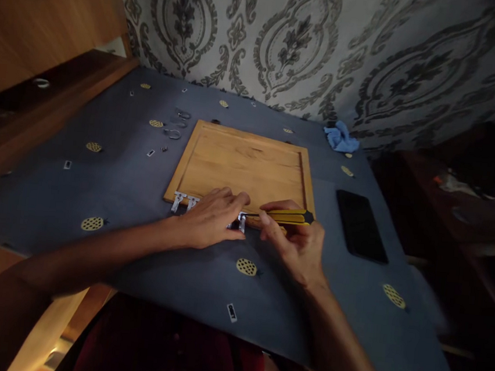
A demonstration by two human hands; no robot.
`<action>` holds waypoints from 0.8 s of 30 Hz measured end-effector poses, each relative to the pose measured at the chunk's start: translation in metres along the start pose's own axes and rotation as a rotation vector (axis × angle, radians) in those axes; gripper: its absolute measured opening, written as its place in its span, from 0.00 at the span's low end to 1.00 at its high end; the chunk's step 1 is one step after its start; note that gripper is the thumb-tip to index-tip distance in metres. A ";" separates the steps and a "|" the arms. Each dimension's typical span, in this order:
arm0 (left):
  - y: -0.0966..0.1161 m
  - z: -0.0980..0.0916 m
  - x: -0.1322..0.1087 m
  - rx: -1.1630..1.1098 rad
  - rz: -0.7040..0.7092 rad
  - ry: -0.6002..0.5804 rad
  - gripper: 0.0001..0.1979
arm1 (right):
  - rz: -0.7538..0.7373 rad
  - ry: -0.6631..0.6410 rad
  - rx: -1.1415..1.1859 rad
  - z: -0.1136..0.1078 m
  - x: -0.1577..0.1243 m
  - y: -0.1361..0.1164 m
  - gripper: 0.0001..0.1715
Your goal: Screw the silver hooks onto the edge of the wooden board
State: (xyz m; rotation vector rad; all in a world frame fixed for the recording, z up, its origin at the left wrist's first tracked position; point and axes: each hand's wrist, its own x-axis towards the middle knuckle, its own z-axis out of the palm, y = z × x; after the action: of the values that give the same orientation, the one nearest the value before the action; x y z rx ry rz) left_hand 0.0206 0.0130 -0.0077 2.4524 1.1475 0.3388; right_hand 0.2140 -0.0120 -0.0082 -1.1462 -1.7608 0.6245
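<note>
A light wooden panel [249, 162] with a raised rim lies on the cloth-covered table. Along its near edge sit small silver metal brackets [179, 200], two of them just left of my left hand [213, 217]. Another metal bracket [242, 223] shows at the fingers and thumb of this hand, which is closed around it at the edge; part of the bracket is hidden. My right hand [297, 243] grips a yellow and black screwdriver [290, 215]. The tool lies nearly level and points left, its tip at the bracket beside my left fingers.
Several bent metal loops [173, 134] and a tiny metal part [164, 149] lie left of the panel. To the right rests a black phone or tablet [361, 225]. A crumpled blue cloth [342, 137] is at the back right, near the patterned wall [244, 33]. Wooden furniture [48, 26] stands left.
</note>
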 end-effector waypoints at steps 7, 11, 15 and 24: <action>0.001 -0.001 0.000 -0.022 -0.013 0.001 0.27 | 0.092 -0.058 0.137 -0.008 0.003 -0.002 0.13; 0.000 0.002 -0.001 -0.022 -0.005 0.034 0.28 | 0.143 -0.076 0.186 -0.008 0.004 0.003 0.15; -0.002 0.006 -0.001 -0.042 0.004 0.069 0.30 | 0.126 -0.052 0.141 -0.005 0.003 0.010 0.17; -0.002 0.007 -0.002 -0.081 0.007 0.087 0.34 | 0.015 0.066 -0.051 0.007 -0.001 0.008 0.16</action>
State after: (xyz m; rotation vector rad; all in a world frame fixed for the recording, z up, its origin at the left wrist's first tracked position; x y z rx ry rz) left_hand 0.0203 0.0106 -0.0147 2.3923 1.1376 0.4890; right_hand 0.2112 -0.0091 -0.0182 -1.2028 -1.7216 0.5474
